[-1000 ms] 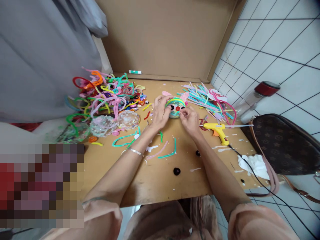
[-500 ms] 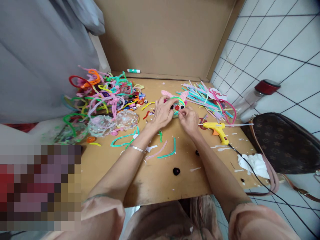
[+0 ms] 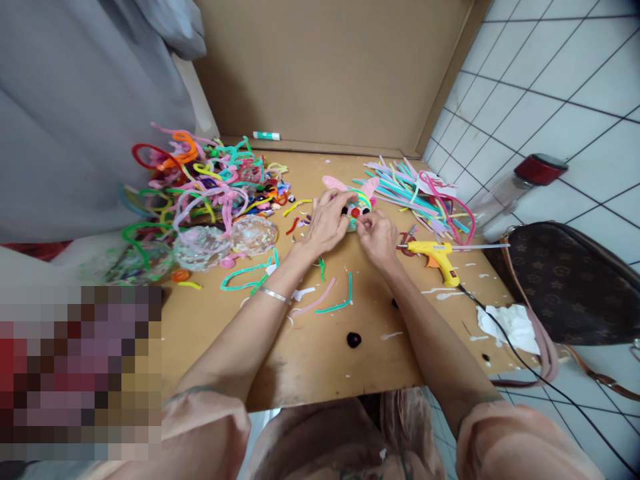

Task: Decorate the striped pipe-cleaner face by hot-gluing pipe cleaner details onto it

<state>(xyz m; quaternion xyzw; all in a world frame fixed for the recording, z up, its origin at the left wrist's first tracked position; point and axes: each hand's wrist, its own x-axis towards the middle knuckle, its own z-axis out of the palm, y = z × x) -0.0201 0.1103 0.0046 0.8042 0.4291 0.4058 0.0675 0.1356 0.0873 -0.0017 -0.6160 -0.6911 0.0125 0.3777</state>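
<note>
Left hand (image 3: 326, 221): fingers are reaching farther over the eared figure (image 3: 356, 213) than a second ago; clasping it, likely steadying it;
Right hand (image 3: 381, 239): fingers are pinching at its lower edge; on what, I cannot tell;
Desk (image 3: 305, 363): spreading beneath the eared figure, which is sitting between both hands;
Glue gun (image 3: 434, 251): lying just rightward.

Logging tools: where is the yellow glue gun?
In the head view, the glue gun lies right of the right hand, on the table near the brown bag.

legible text: none | glue gun (image 3: 438, 253): label (too small) | handbag (image 3: 575, 293): repeated emblems
</note>
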